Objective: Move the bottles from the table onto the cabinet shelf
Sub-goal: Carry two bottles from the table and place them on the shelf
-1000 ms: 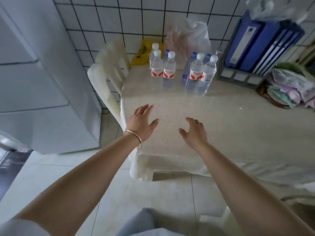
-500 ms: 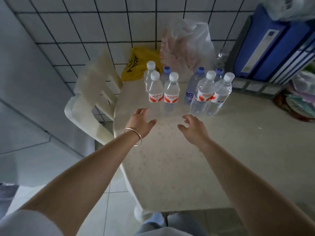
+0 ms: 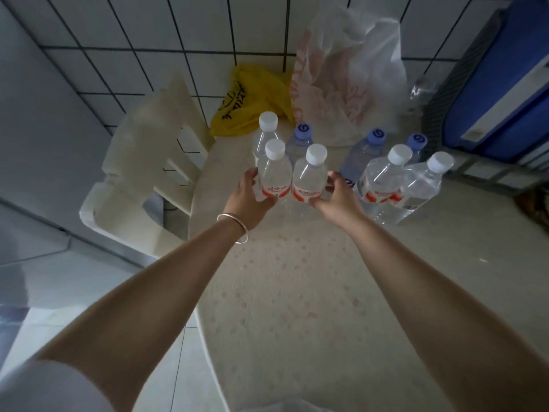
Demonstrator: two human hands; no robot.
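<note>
Several clear water bottles stand at the far end of the table (image 3: 297,292), some with white caps and red labels, some with blue caps. My left hand (image 3: 251,197) curls round the lower part of a white-capped bottle (image 3: 273,171). Beside it, my right hand (image 3: 337,193) curls round a second white-capped bottle (image 3: 310,173). Both bottles stand upright on the table. Two more white-capped bottles (image 3: 383,179) stand to the right, and three blue-capped ones (image 3: 367,150) behind. The cabinet shelf is out of view.
A white plastic chair (image 3: 148,162) stands at the table's left end. A yellow bag (image 3: 246,102) and a clear plastic bag (image 3: 347,72) lie against the tiled wall. Blue binders (image 3: 505,84) in a grey rack fill the far right. A white cabinet side (image 3: 38,114) is at left.
Both hands reached forward from over the bare table and closed round the two nearest white-capped bottles. The view moved closer to the table.
</note>
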